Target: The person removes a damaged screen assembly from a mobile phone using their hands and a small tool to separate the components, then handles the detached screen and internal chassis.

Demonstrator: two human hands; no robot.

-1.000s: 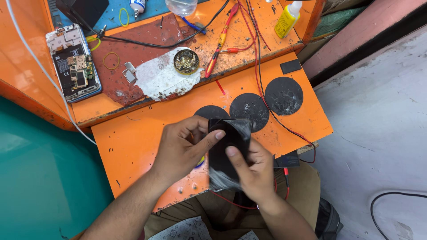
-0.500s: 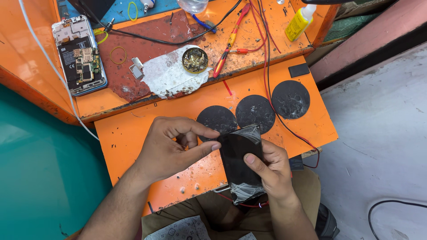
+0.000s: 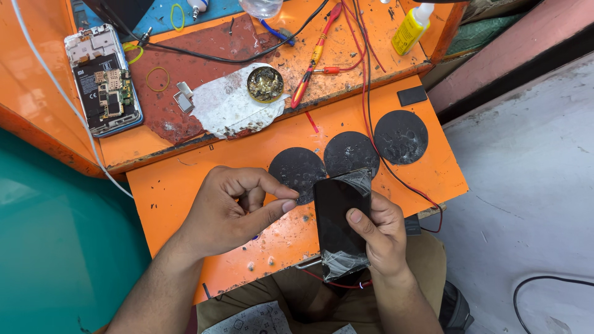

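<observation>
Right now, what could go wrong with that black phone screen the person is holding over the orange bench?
The right hand alone holds the black screen, gripped along its edge, so it might slip onto the orange bench. The left hand pinches beside its edge; a hard tug could crack the glass. The red wires trail close by and might snag it.

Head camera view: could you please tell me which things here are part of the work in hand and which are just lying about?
In hand:
- black phone screen, held in the right hand
- left hand, fingers pinched right beside the screen's edge

Lying about:
- opened phone
- yellow glue bottle
- round tin on white paper
- three black round pads
- red-handled tool
</observation>
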